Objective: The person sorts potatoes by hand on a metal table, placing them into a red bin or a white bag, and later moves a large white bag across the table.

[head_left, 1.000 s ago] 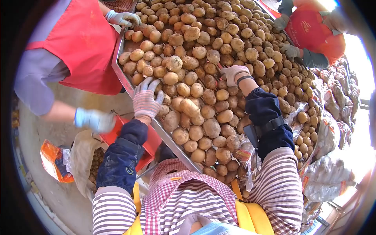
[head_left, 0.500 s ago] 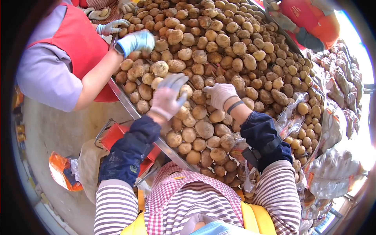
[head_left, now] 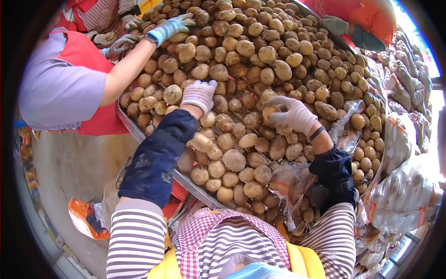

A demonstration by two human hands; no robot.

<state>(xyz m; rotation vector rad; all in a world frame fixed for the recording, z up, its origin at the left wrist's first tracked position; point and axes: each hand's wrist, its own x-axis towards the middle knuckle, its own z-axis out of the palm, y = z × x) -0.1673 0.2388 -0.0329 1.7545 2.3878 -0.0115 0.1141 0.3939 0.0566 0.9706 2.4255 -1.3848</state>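
A wide heap of brown, soil-marked potatoes [head_left: 233, 159] fills a metal-edged table in front of me. My right hand [head_left: 295, 115], in a pale knitted glove, has its thumb and fingers around a potato [head_left: 270, 113] at the middle of the heap. My left hand [head_left: 199, 96], in a striped glove, rests on the pile to the left with its fingers bent down and close together. Its back faces me, so whatever is under the fingers is hidden. A large pale potato [head_left: 172, 94] lies just left of it.
At left, a co-worker in a red apron reaches a blue-gloved hand [head_left: 173, 29] onto the heap. Another person's grey-gloved hand [head_left: 334, 25] is at the far right edge. The metal rim [head_left: 197, 187] runs before me. Filled plastic sacks [head_left: 402, 197] stand at right.
My right hand has moved right and closed around a potato. My left hand has gone from outstretched fingers to bent ones, slightly farther up the heap. The co-worker's blue-gloved hand has reached farther away.
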